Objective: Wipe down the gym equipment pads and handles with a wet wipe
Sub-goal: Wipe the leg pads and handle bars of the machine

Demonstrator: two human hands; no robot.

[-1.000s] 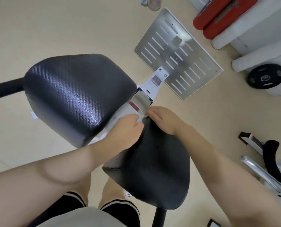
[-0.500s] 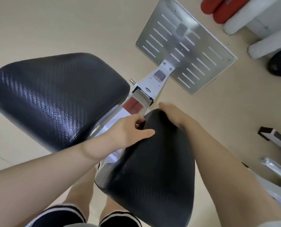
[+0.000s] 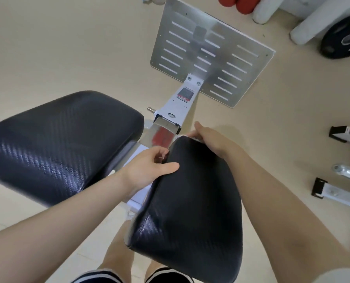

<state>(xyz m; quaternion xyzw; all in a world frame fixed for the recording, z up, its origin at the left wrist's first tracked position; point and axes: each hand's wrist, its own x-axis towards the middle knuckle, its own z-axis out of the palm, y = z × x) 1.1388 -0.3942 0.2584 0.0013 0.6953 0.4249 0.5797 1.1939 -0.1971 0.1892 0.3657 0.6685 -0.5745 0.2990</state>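
The left hand (image 3: 149, 166) grips the inner edge of the right pad (image 3: 192, 201): its thumb lies flat on the pad's top surface, pointing toward 3 o'clock, while the fingers (image 3: 160, 153) curl down over the edge into the gap between the two pads. The right hand (image 3: 208, 137) is on the far tip of the same pad, at 12 o'clock from the left hand, fingers folded over the front edge with a thin sliver of white showing beneath them; whether that is the wet wipe cannot be told. The right pad is black, with a woven texture, and runs from the hands toward 6 o'clock. The left pad (image 3: 62, 144), of the same material, sits at 9 o'clock from the hands, apart from both. Between the pads a white frame beam (image 3: 178, 107) with a red label runs toward 12 o'clock to a slotted metal footplate (image 3: 211, 50) on the floor (image 3: 68, 48). At 2 o'clock a black weight plate (image 3: 343, 37) leans near white rolls (image 3: 266, 11).
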